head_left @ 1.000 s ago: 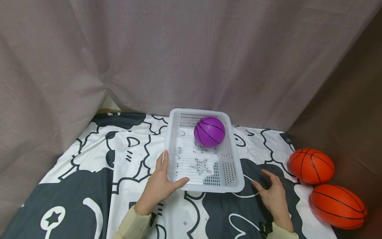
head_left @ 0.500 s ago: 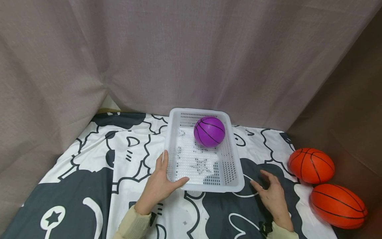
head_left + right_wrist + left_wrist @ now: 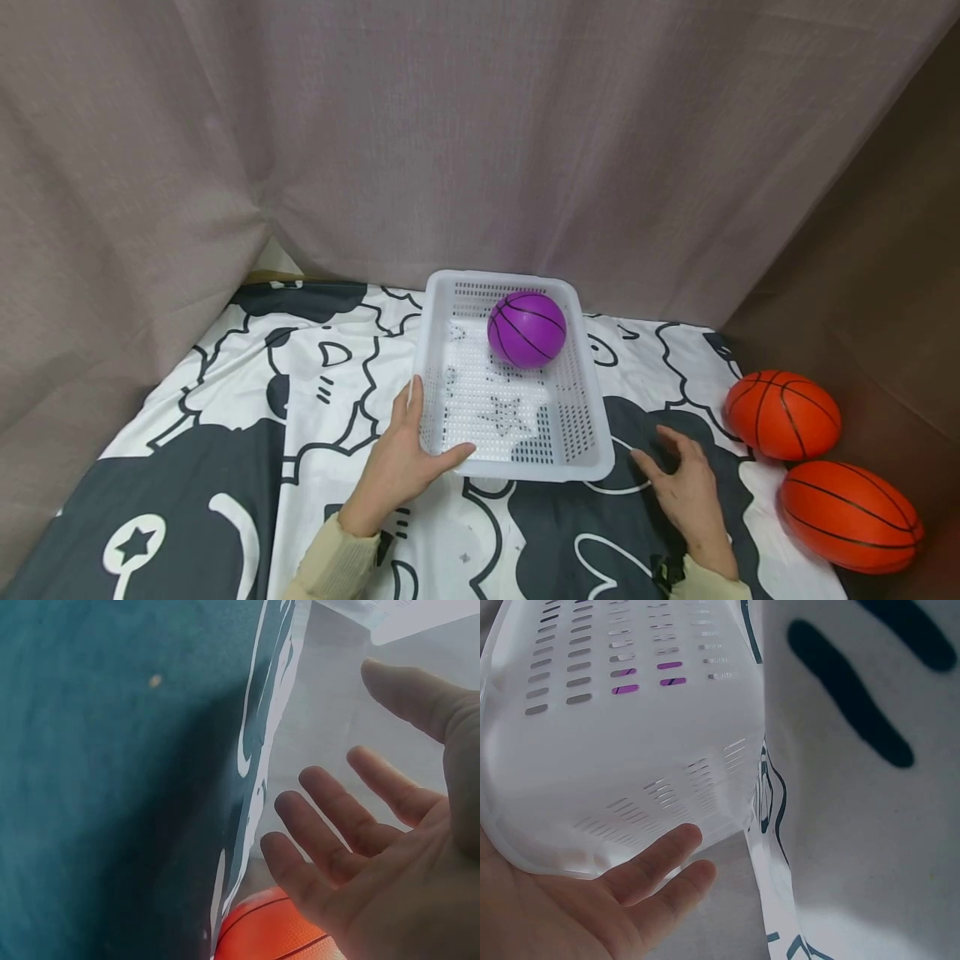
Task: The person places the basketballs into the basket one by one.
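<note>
A white plastic basket (image 3: 525, 474) with slotted walls sits on the patterned cloth, and a small purple basketball (image 3: 527, 330) lies in its far right part. At the basket's near left corner is my left hand (image 3: 401, 467), thumb over the front rim and fingers straight along the left side. The left wrist view shows those fingers (image 3: 656, 859) stretched against the outer wall. To the right of the basket, apart from it, my right hand (image 3: 686, 496) holds nothing. Its fingers (image 3: 334, 802) are spread and relaxed in the right wrist view.
Two orange basketballs, a farther one (image 3: 782, 415) and a nearer one (image 3: 851, 517), lie right of my right hand. Behind the basket hangs a grey-brown curtain (image 3: 480, 150). Brown fabric (image 3: 892, 333) closes off the right side. A black-and-white cloth (image 3: 330, 417) covers the surface.
</note>
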A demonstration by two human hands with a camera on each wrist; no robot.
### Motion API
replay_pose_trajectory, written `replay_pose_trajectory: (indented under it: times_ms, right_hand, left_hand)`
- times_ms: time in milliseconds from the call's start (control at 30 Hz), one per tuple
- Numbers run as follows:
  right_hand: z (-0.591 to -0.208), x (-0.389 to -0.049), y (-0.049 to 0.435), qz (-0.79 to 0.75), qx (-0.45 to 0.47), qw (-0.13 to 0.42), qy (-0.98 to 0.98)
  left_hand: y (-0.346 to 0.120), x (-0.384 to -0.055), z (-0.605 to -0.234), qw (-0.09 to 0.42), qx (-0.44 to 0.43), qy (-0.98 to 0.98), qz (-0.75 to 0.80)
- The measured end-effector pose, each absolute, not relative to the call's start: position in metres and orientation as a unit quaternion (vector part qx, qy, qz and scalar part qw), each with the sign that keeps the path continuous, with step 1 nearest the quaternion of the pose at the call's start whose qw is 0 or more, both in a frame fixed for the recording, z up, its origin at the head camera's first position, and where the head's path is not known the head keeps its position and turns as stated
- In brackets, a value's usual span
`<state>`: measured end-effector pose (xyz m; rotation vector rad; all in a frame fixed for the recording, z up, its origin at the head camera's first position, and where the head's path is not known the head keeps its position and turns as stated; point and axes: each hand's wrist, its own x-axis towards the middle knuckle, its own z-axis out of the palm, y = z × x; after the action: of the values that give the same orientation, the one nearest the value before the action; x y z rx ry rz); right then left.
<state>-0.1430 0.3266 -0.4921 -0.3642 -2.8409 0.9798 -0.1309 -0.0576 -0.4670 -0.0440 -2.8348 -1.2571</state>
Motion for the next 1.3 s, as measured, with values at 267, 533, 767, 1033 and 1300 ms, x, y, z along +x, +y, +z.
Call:
replay_pose_trajectory:
  times_ms: [267, 533, 767, 1033, 1300]
  right_hand:
    - [-0.485, -0.139, 0.332, 0.317, -0.130, 0.074, -0.937]
    - [-0.468, -0.135, 0.342, 0.304, -0.174, 0.100, -0.931]
    - [-0.452, -0.127, 0.353, 0.294, -0.213, 0.159, -0.918]
    - [-0.436, -0.114, 0.364, 0.298, -0.238, 0.256, -0.888]
    - [-0.426, -0.103, 0.375, 0.302, -0.286, 0.301, -0.858]
  left_hand:
    - [-0.059, -0.131, -0.468, 0.022, -0.016, -0.912, -0.408]
    - [-0.059, -0.131, -0.468, 0.018, -0.014, -0.911, -0.413]
    - [-0.058, -0.131, -0.468, 0.020, -0.015, -0.910, -0.415]
    - [-0.058, -0.131, -0.467, 0.024, -0.017, -0.910, -0.414]
    - [-0.058, -0.131, -0.466, 0.024, -0.018, -0.909, -0.415]
